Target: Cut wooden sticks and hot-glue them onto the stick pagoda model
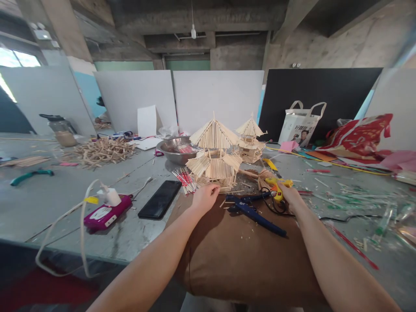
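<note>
A pale wooden stick pavilion (215,167) with a pointed roof stands in front of me on the brown cloth's far edge. My left hand (206,197) is closed at its front left base; what the fingers pinch, if anything, is too small to name. My right hand (288,193) is wrapped round a yellow glue gun (278,190) with a black cord, to the right of the pavilion. Blue-handled pliers (255,214) lie on the brown cloth (247,264) between my hands. Red-and-white packets of sticks (184,180) lie left of the pavilion.
A smaller stick pavilion (250,141) and a metal bowl (177,149) stand behind. At left are a black phone (160,199), a purple power strip (108,213), a stick pile (102,151) and teal pliers (31,175). Plastic scraps (351,195) and a white bag (299,125) are at right.
</note>
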Available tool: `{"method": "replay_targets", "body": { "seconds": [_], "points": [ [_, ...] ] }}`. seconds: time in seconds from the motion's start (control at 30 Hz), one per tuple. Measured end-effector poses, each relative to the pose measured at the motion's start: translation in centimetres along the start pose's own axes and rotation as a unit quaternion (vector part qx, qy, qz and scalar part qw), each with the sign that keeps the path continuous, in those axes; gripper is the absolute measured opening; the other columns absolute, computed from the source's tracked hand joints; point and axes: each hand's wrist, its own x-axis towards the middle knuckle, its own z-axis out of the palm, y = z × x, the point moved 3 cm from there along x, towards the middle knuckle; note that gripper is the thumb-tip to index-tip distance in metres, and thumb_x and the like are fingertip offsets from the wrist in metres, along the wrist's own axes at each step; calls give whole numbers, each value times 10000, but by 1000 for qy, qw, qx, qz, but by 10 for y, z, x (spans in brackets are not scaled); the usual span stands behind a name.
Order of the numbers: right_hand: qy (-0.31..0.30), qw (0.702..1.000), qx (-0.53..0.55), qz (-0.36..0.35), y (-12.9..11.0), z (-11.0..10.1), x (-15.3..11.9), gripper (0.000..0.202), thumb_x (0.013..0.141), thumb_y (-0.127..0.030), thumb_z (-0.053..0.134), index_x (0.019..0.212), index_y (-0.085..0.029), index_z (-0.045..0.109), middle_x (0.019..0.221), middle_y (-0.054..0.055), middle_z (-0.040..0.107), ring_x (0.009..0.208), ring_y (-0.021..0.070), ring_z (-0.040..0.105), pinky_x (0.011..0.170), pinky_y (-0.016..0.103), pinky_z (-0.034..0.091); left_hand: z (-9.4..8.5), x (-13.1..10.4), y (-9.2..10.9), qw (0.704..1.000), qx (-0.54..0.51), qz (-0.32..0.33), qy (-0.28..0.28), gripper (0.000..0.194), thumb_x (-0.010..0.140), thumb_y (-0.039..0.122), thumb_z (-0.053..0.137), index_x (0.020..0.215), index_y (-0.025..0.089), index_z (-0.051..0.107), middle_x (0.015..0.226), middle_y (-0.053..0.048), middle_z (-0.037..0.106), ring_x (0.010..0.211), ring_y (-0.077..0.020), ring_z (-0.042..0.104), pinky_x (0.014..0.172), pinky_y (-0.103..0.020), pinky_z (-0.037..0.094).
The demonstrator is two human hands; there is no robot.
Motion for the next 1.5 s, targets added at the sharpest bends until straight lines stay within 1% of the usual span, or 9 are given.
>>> {"method": "replay_targets", "body": {
  "seconds": [0.13, 0.23, 0.5, 0.77, 0.97, 1.1, 1.3, 1.43, 1.5],
  "points": [
    [23, 986, -166, -16, -3, -11, 6, 381, 628, -554, 505, 567, -182, 561, 690, 145, 635, 895, 333, 560, 713, 427, 430, 0, 0, 0, 1000, 8, 8, -2, 255, 788, 293, 398, 814, 207, 637, 801, -42, 644, 707, -157, 568, 615, -238, 372],
    [26, 967, -253, -14, -5, -16, 7, 464, 613, -606, 469, 569, -161, 591, 791, 198, 629, 994, 385, 492, 785, 482, 368, -4, 0, -4, 998, 40, -43, -4, 317, 796, 354, 370, 724, 200, 636, 675, -45, 629, 663, -166, 566, 566, -242, 344],
    [43, 940, -340, 5, -4, -20, 2, 648, 608, -691, 378, 843, -144, 635, 1021, 226, 573, 1013, 368, 484, 774, 480, 375, -12, 4, -16, 987, 56, -149, -8, 299, 774, 383, 381, 755, 209, 623, 769, -57, 638, 749, -196, 571, 593, -258, 361],
    [103, 918, -369, -104, -20, -22, -13, 420, 686, -546, 436, 787, -188, 631, 851, 164, 630, 890, 311, 556, 710, 438, 406, -11, 5, -17, 988, 40, -148, -2, 281, 765, 344, 385, 790, 190, 620, 819, -75, 641, 768, -212, 574, 624, -282, 381],
    [65, 907, -251, -331, -56, 15, -51, 347, 766, -435, 384, 880, -176, 585, 891, 92, 630, 828, 224, 571, 740, 347, 417, -10, 5, -18, 987, 64, -144, -23, 243, 752, 283, 401, 790, 214, 631, 796, -65, 643, 761, -207, 575, 601, -273, 381],
    [7, 863, -209, -460, -99, 51, -75, 496, 730, -480, 435, 1056, -116, 523, 1061, 139, 568, 1016, 252, 488, 881, 383, 336, -11, 6, -19, 987, 63, -148, -26, 283, 768, 316, 376, 779, 209, 637, 801, -67, 645, 756, -196, 574, 589, -255, 366],
    [-111, 902, -135, -395, -146, 98, -82, 743, 668, -570, 471, 1234, -103, 352, 1275, 163, 391, 1177, 277, 334, 943, 396, 268, -18, 6, -13, 988, 68, -136, -34, 420, 789, 396, 318, 604, 170, 620, 596, -52, 603, 594, -154, 542, 502, -226, 295],
    [-146, 914, -123, -358, -155, 124, -96, 750, 685, -585, 433, 1222, -67, 352, 1196, 180, 475, 1115, 242, 424, 920, 342, 299, -21, 5, -8, 991, 68, -108, -31, 410, 785, 358, 323, 560, 158, 601, 522, -36, 555, 515, -130, 497, 471, -228, 245],
    [-127, 910, -163, -361, -157, 134, -107, 688, 711, -589, 392, 1185, -91, 398, 1128, 165, 536, 1093, 253, 443, 959, 404, 207, -20, 5, -7, 993, 71, -90, -33, 400, 781, 350, 334, 545, 154, 591, 506, -32, 539, 497, -122, 480, 468, -228, 234]
  ]
}}
